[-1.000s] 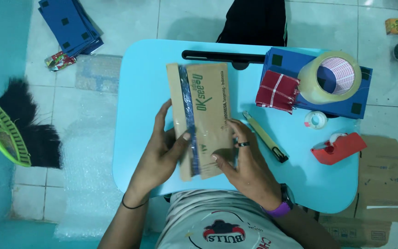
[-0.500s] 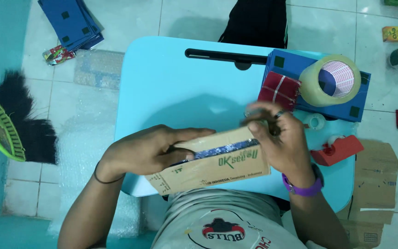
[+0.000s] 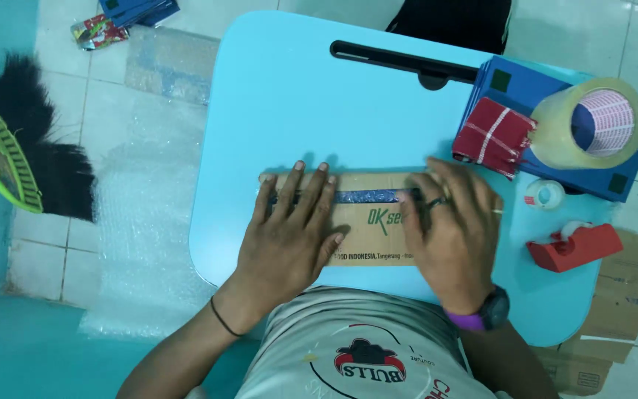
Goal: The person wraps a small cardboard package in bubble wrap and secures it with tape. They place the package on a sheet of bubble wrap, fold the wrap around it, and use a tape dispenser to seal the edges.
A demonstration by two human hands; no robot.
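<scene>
Cardboard parcel (image 3: 378, 218) lies flat on the bench (image 3: 289, 111), near my edge. Left hand (image 3: 293, 229) and right hand (image 3: 452, 229) both spread, pressing its blue seam. Grip: open palms, nothing pinched. Next probably needs tape roll (image 3: 592, 122).

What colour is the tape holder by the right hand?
Red; the tape holder shows best in the head view.

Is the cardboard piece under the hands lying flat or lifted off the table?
Flat. The cardboard piece lies on the light blue table, with the left hand and right hand pressed palm-down on it.
</scene>
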